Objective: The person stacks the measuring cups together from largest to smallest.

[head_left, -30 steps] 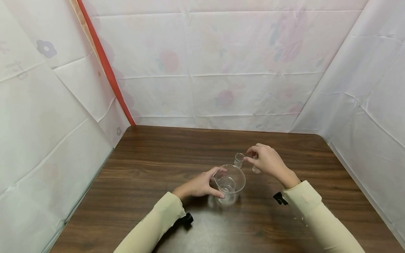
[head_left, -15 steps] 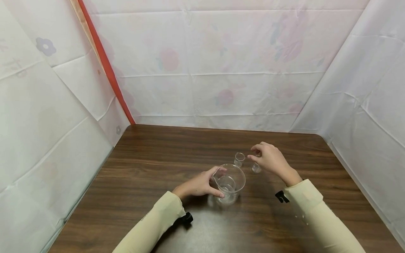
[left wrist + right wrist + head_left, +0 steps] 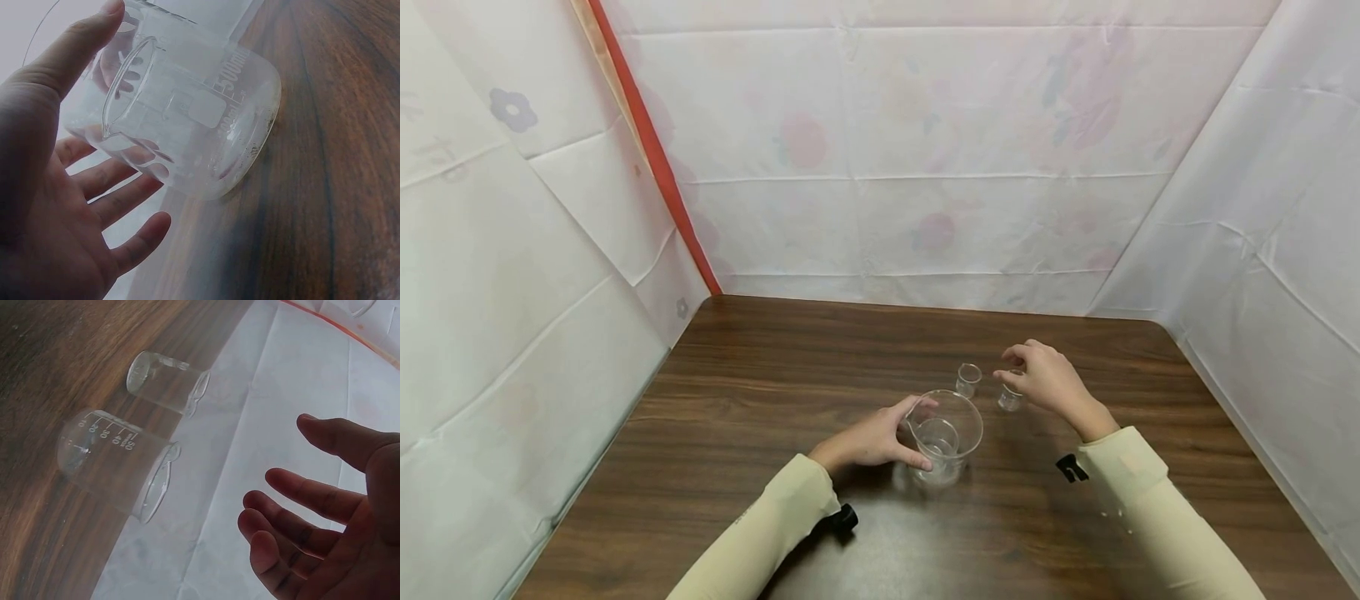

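Observation:
My left hand holds a large glass beaker by its side, thumb on the near side and fingers behind. A smaller beaker stands inside it. In the left wrist view the large beaker shows a 500 ml mark and rests upright on the table. My right hand hovers beside a small beaker, holding nothing. Its fingers are loosely bent and apart from the glass in the right wrist view. That beaker carries marks up to 50. Another small beaker stands to its left.
A dark wood-grain table bears all the glassware. White printed sheets rise at its back and both sides, with a red strip at the left back corner. Black wrist straps show below the cuffs.
My right hand has drawn slightly to the right, away from the left small beaker, and more of the right small beaker now shows. My left hand and the large beaker have stayed put.

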A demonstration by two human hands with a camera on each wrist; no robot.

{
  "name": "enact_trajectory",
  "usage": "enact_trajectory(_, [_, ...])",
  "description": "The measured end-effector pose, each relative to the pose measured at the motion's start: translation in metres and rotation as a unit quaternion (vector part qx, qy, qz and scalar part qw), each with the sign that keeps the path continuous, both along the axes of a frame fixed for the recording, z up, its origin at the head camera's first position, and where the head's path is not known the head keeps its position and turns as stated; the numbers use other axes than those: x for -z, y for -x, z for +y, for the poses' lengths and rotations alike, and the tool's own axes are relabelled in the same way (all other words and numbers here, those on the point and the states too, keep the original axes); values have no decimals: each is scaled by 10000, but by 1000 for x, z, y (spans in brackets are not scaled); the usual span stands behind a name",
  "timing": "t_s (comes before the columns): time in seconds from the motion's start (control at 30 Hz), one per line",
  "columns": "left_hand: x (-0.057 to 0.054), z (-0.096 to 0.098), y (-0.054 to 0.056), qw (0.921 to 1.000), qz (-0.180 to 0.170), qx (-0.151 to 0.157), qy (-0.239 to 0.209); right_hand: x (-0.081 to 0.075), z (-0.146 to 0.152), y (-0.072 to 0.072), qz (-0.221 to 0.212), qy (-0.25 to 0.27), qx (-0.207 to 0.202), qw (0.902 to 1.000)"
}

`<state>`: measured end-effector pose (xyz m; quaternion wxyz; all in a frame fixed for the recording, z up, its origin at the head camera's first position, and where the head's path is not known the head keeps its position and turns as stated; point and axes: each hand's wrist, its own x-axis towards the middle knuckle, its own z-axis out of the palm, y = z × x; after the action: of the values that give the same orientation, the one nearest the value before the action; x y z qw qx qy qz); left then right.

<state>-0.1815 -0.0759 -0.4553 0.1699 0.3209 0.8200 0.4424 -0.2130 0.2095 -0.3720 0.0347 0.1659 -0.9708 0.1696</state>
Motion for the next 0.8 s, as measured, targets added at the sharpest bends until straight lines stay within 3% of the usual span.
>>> enact_trajectory(0.8, [0,0,0,9999,-105,-1,57,15,11,7,-254,-95,198,9994])
